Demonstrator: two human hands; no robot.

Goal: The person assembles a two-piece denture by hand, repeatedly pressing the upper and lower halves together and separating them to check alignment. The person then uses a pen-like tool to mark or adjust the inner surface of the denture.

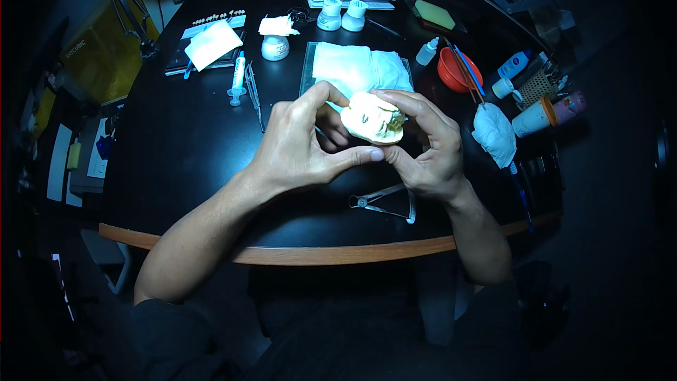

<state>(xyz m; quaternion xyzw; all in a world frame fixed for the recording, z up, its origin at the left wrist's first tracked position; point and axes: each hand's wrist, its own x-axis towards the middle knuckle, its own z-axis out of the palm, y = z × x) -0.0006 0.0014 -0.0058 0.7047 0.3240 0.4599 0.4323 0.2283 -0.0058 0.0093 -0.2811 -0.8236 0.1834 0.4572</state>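
Note:
Between my two hands, above the black table, is a cream plaster dental model (367, 121) with a dark mark on its face. My left hand (300, 142) curls round its left side, index finger at the top and thumb along the lower edge. From the right, my right hand (431, 142) grips it, fingers over the top and thumb beneath. Some fingers are hidden behind the model. Below my right hand, a metal caliper (381, 203) lies on the table. Just behind the model, white tissues (342, 63) rest on a glass slab (308, 74).
Tweezers (254, 95) and a syringe (238, 81) lie left. Jars (329, 15) stand at the back, near a tissue-topped jar (275, 47). On the right are a red bowl (457, 70) holding brushes, a dropper bottle (427, 51) and a white cloth bundle (495, 134). The wooden edge (345, 254) runs in front.

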